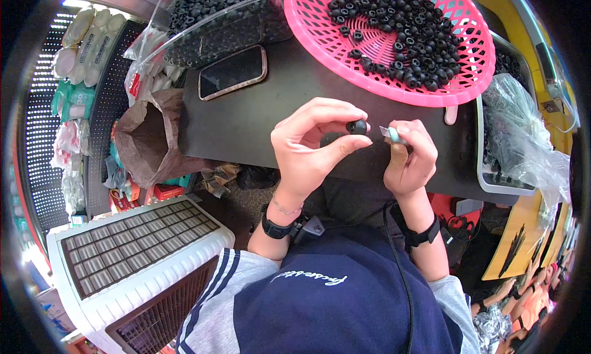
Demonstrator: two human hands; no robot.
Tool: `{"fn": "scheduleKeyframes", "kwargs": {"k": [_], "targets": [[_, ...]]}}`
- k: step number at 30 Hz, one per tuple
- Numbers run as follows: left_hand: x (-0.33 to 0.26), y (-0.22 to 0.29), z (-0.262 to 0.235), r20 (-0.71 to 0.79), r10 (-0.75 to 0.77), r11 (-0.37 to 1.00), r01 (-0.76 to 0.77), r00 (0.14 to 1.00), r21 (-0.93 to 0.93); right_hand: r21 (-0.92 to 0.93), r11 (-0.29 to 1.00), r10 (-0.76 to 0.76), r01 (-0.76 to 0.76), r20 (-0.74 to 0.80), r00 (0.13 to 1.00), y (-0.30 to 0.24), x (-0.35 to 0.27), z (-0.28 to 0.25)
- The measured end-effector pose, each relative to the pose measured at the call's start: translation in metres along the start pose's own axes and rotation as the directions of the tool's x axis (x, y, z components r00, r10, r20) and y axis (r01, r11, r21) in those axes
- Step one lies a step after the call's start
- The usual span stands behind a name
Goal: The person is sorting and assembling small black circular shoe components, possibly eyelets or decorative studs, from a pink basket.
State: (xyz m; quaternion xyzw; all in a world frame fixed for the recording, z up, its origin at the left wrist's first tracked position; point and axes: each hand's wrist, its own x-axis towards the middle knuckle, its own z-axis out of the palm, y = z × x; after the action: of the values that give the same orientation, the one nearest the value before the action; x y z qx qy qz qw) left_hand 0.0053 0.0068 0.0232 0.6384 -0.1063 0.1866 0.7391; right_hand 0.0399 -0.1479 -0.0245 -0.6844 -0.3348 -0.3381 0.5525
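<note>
Between the thumb and fingers of my left hand [308, 141] is a small, rounded black part [356, 127]. It is raised over the dark table [240, 126]. Close on its right, my right hand [411, 157] is closed round a small knife [393, 133] with a teal handle. The short blade points left at the black part, with a narrow gap between them. Beyond both hands, a pink slotted basket [425, 98] holds many similar black parts.
A clear plastic box [212, 40] full of black parts stands at the far left, with a phone [233, 73] in front. At right is a grey tray [482, 160] with plastic film [523, 120]. A brown bag [144, 141] and a white air cooler [61, 255] are at left.
</note>
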Motion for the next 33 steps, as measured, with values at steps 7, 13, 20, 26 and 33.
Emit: {"fn": "scheduleKeyframes", "kwargs": {"k": [7,13,20,26,33], "targets": [[0.001,0.0,0.003,0.031,0.001,0.998,0.001,1.0,-0.068,0.042,0.999,0.034,-0.034,0.0,0.999,0.004,-0.006,-0.001],[0.001,-0.001,0.003,0.019,-0.007,0.999,0.008,1.0,-0.051,0.045,0.997,0.066,-0.065,-0.016,0.998,0.006,-0.01,0.0],[0.068,0.027,-0.046,-0.126,0.266,0.814,-0.153,0.956,0.56,0.057,0.993,0.108,-0.107,-0.013,0.994,0.007,-0.011,0.0],[0.157,0.053,-0.112,0.018,0.4,0.324,-0.159,0.916,0.932,0.05,0.993,0.106,-0.105,-0.017,0.994,0.002,-0.006,0.001],[0.166,0.003,-0.018,0.429,-0.085,0.465,-0.345,0.899,0.815,0.053,0.992,0.117,-0.116,-0.009,0.993,0.004,-0.007,-0.003]]}}
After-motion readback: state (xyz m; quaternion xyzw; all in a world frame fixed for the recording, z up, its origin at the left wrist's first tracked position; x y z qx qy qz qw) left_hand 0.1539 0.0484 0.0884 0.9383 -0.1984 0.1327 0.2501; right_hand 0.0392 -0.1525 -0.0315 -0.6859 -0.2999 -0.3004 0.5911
